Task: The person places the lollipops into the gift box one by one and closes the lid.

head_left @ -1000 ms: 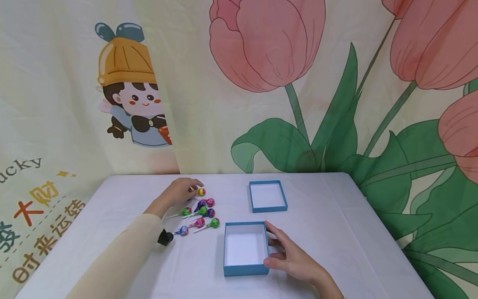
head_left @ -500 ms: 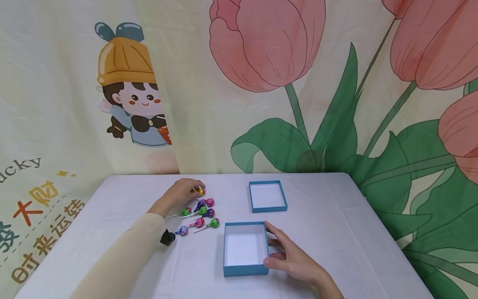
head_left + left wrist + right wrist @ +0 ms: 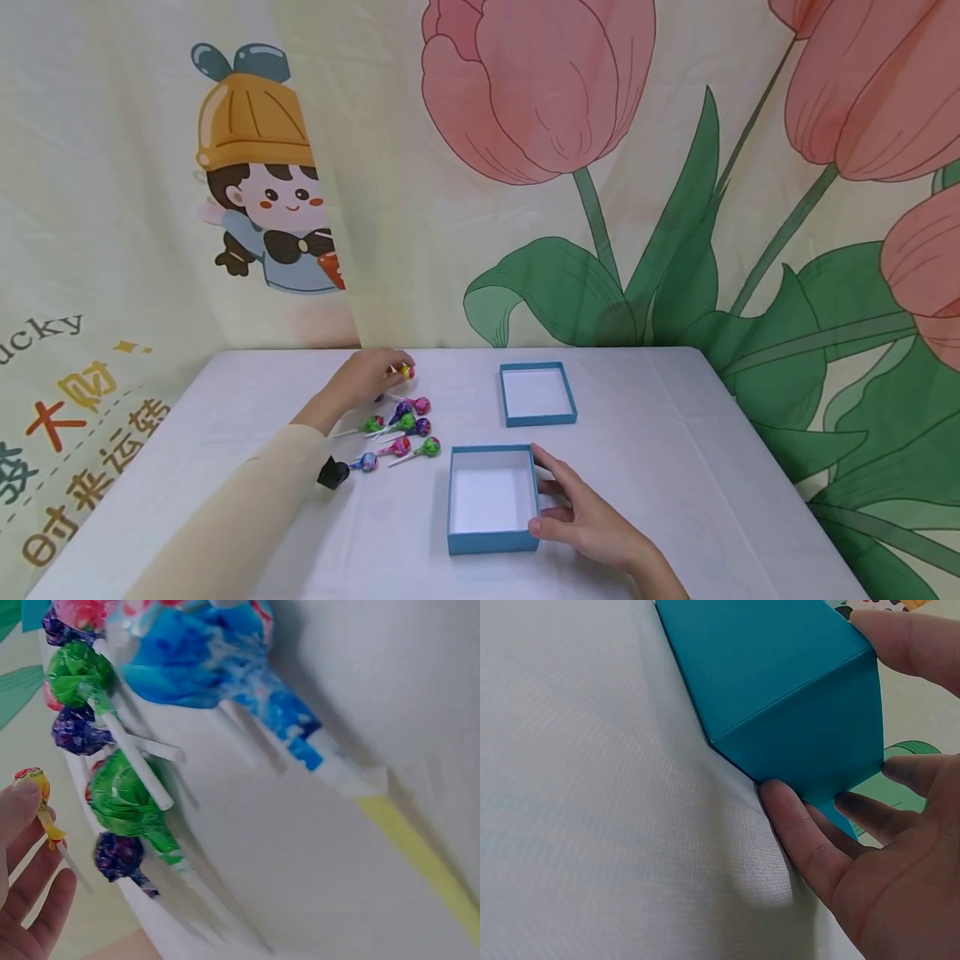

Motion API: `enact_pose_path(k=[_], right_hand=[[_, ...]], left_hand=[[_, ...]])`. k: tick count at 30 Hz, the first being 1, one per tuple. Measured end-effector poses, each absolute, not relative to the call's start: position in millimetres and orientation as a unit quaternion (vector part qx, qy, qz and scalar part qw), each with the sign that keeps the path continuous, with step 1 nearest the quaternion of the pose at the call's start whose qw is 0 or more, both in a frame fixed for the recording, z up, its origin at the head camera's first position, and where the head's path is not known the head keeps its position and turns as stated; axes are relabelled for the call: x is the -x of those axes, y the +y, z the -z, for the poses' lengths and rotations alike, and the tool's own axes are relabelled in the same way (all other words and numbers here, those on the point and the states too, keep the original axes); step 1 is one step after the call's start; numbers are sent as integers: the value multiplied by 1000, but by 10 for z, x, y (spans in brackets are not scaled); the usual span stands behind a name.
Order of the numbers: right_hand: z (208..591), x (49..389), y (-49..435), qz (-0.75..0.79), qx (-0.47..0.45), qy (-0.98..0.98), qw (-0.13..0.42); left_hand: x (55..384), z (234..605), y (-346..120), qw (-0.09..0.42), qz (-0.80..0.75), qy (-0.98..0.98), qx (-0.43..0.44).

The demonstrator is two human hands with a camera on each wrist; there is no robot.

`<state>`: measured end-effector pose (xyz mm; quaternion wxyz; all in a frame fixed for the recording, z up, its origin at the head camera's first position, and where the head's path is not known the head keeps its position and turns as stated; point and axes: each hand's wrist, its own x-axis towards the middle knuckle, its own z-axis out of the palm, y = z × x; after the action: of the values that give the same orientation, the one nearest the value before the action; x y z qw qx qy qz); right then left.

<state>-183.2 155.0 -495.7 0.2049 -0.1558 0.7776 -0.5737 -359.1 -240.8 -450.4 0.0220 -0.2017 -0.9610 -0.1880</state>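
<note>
Near the far edge of the table (image 3: 637,400), the left hand (image 3: 363,377) is pinching a yellow-wrapped lollipop (image 3: 408,372) by its head between thumb and finger, the other fingers spreading loosely; insufficient pressure could let the rounded wrapper slip. The right hand (image 3: 596,518) is gripping the open blue box (image 3: 493,542) at its right wall, thumb and fingers spanning that side; uneven force could shift the box toward the table's left edge. The black wrist camera (image 3: 334,473) is sitting just beside a blue-wrapped lollipop (image 3: 367,462); a low forearm sweep could dislodge this lollipop.
</note>
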Motion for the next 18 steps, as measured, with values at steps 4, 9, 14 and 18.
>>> enact_pose_path(k=[4, 9, 14, 18], right_hand=[[4952, 1835, 1564, 574, 157, 777, 206], [4931, 1839, 1552, 567, 150, 784, 206], [4925, 1836, 1556, 562, 147, 789, 200], [4942, 1828, 1550, 567, 157, 784, 199]], left_hand=[[3551, 4448, -2357, 42, 175, -960, 216], [3412, 4335, -2244, 55, 168, -954, 241], [3243, 4207, -2062, 56, 167, -948, 265], [3102, 4132, -1922, 48, 178, -944, 275]])
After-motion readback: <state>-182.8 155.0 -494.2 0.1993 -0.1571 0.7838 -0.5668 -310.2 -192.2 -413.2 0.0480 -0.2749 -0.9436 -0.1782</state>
